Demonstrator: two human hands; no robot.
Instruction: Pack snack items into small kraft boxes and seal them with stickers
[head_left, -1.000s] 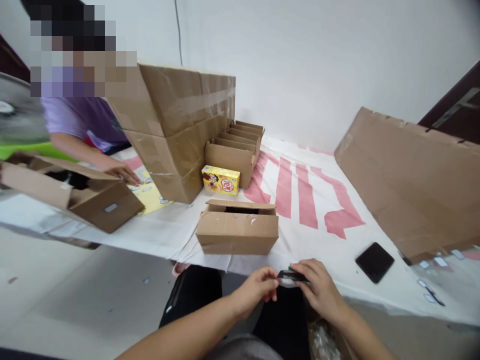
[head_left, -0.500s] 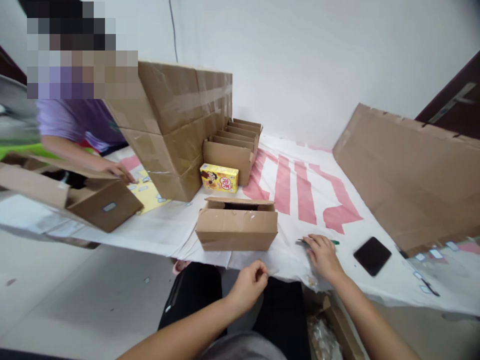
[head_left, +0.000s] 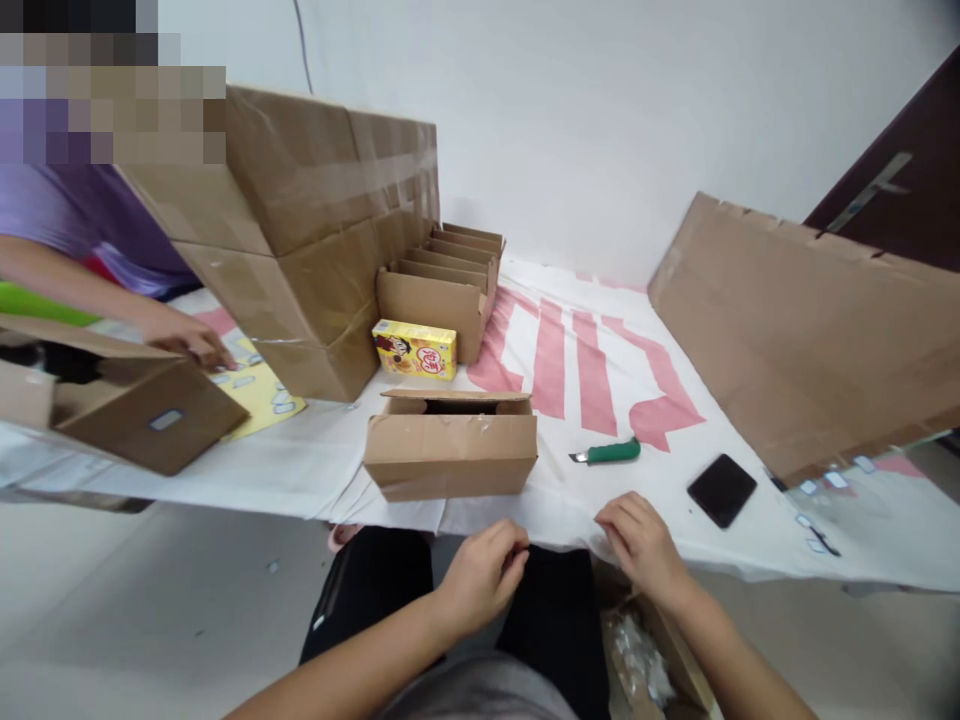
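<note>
My left hand [head_left: 484, 572] hovers by the near table edge with its fingers curled in, and no object shows in it. To its right, over the edge of the cloth, is my right hand [head_left: 639, 545], loosely bent, thumb a little apart from the fingers, holding nothing. A green-handled utility knife [head_left: 613, 452] lies on the cloth just beyond it, blade pointing left. In front of my left hand stands a small cardboard box [head_left: 451, 460] with its top flaps up. Behind that box, a yellow printed snack carton [head_left: 416, 350] stands on its long side.
Open cardboard boxes [head_left: 435, 305] stand in a row beside a tall taped carton stack [head_left: 315, 240]. A dark flat square object [head_left: 722, 490] lies at right, near a large cardboard sheet [head_left: 810, 340]. At left, a co-worker's hand [head_left: 187, 340] rests near a yellow sheet and another open box [head_left: 161, 410].
My right hand has let go of the utility knife and drawn back toward the table edge. My left hand keeps its curled shape. The view has turned slightly right.
</note>
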